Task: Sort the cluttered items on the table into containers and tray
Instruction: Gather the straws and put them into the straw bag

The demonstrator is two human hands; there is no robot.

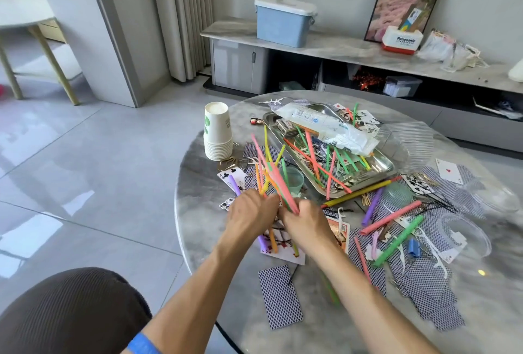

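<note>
Coloured straws (270,175) in both hands (278,219)

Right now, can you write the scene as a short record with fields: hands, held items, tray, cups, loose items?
left hand: left hand grips the bundle of straws
right hand: right hand grips the same bundle
tray: metal tray holds straws and a plastic bag
cups: stack of paper cups, upside down, left of the tray
loose items: playing cards and more straws lie on the round table
</note>
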